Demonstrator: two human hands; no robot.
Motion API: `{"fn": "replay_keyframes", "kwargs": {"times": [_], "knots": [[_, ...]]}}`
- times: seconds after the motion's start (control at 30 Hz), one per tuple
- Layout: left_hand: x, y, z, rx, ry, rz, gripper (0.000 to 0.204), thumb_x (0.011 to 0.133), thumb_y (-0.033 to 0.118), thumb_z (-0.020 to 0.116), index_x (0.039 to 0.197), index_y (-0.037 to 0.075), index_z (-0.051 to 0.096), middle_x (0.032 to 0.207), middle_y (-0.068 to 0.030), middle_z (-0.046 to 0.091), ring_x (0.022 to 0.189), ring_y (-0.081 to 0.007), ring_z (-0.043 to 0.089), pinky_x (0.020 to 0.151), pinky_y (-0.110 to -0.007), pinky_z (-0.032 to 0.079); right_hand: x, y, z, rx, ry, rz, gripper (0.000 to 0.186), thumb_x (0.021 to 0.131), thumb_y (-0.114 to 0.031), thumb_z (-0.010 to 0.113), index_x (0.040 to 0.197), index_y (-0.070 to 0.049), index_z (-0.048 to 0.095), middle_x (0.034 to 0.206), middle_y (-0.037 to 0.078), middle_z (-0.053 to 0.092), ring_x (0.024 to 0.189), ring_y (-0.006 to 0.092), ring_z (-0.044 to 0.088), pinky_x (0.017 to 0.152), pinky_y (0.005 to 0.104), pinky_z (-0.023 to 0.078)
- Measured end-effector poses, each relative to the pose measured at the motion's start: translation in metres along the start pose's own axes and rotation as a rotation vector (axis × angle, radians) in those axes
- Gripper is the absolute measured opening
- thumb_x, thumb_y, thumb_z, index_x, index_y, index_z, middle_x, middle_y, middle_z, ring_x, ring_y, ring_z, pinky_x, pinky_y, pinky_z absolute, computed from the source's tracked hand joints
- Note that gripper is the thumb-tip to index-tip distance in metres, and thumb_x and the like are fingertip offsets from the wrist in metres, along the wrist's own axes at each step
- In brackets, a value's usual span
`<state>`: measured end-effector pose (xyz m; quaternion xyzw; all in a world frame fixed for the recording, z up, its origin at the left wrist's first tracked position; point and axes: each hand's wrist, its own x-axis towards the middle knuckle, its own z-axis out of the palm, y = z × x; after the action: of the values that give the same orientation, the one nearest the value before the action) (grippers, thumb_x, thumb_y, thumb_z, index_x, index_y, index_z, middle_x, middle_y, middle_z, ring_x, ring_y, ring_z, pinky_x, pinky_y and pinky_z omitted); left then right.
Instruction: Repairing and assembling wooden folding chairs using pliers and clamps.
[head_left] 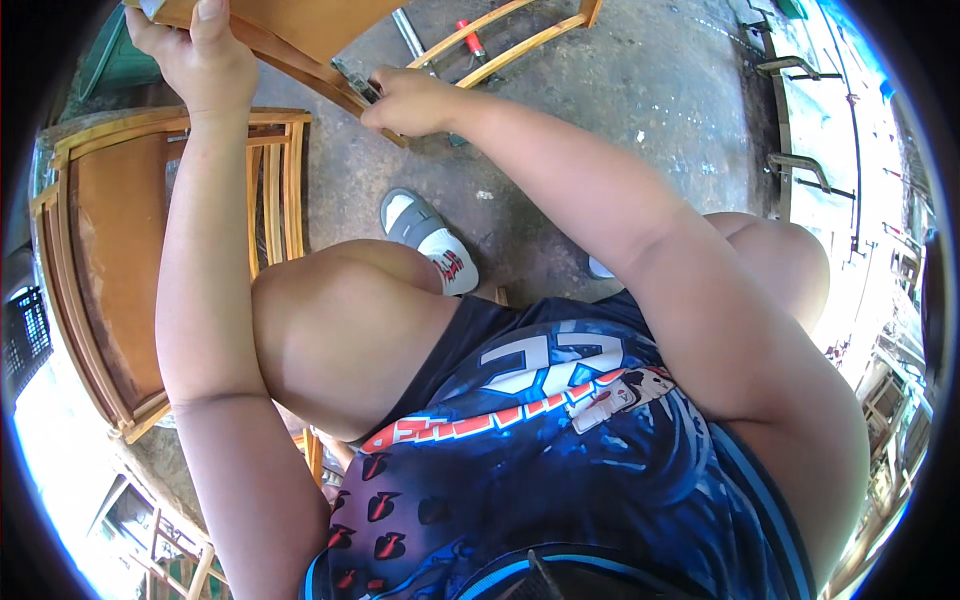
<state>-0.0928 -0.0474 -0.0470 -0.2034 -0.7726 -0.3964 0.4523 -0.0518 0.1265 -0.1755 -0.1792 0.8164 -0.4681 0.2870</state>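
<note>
My left hand (195, 55) grips the edge of an orange-brown wooden panel (292, 25) at the upper left, with thumb and fingers bent over it. At the panel's lower right end my right hand (400, 103) is closed on a small greyish, metallic-looking object (355, 78) held against the wooden edge; exactly what it is, I cannot make out, as my fingers cover part of it. The panel runs out of view at the top.
Wooden frames with a brown panel (115, 260) stand at my left. Curved wooden rails (530, 50), a red cylindrical item (470, 38) and a silver bar (408, 30) are ahead. Metal clamps (795, 165) line the right side. My sandalled foot (420, 225) rests on the concrete floor (650, 100).
</note>
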Motion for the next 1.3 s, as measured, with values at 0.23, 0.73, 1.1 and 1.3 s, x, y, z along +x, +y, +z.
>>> {"fn": "replay_keyframes", "kwargs": {"times": [0.23, 0.73, 1.1, 1.3], "knots": [[0.001, 0.007, 0.005, -0.097, -0.06, 0.031, 0.078, 0.084, 0.067, 0.051, 0.119, -0.003, 0.048, 0.12, -0.0132, 0.049, 0.112, -0.025, 0.047, 0.1, -0.041, 0.033, 0.005, -0.013, -0.007, -0.012, 0.1, 0.026, 0.06, 0.066, -0.031, 0.068, 0.11, 0.009, 0.06, 0.095, 0.027, 0.065, 0.089, 0.033, 0.065, 0.077, 0.0366, 0.05], [0.004, -0.001, -0.004, -0.003, -0.062, 0.0, 0.084, 0.085, 0.067, 0.05, 0.127, -0.005, 0.039, 0.125, -0.0164, 0.047, 0.116, -0.0269, 0.045, 0.105, -0.041, 0.031, 0.013, -0.013, 0.005, -0.253, 0.109, -0.013, 0.044, 0.073, -0.038, 0.063, 0.088, 0.003, 0.07, 0.093, 0.026, 0.067, 0.091, 0.0385, 0.065, 0.081, 0.0415, 0.052], [-0.011, -0.015, 0.01, 0.036, -0.044, -0.04, 0.078, 0.085, 0.066, 0.047, 0.123, -0.003, 0.047, 0.121, -0.014, 0.049, 0.112, -0.0262, 0.047, 0.101, -0.041, 0.034, 0.026, 0.047, 0.007, -0.117, 0.179, -0.188, 0.053, 0.072, -0.034, 0.066, 0.108, 0.004, 0.064, 0.097, 0.026, 0.067, 0.091, 0.0385, 0.066, 0.082, 0.0445, 0.052], [0.001, 0.013, 0.008, -0.022, -0.112, -0.031, 0.083, 0.083, 0.072, 0.047, 0.12, -0.003, 0.049, 0.115, -0.0127, 0.05, 0.106, -0.0241, 0.05, 0.095, -0.04, 0.038, 0.015, -0.028, -0.041, 0.061, -0.219, 0.183, 0.058, 0.069, -0.035, 0.072, 0.112, 0.002, 0.062, 0.096, 0.02, 0.067, 0.085, 0.0305, 0.065, 0.073, 0.0399, 0.051]]}}
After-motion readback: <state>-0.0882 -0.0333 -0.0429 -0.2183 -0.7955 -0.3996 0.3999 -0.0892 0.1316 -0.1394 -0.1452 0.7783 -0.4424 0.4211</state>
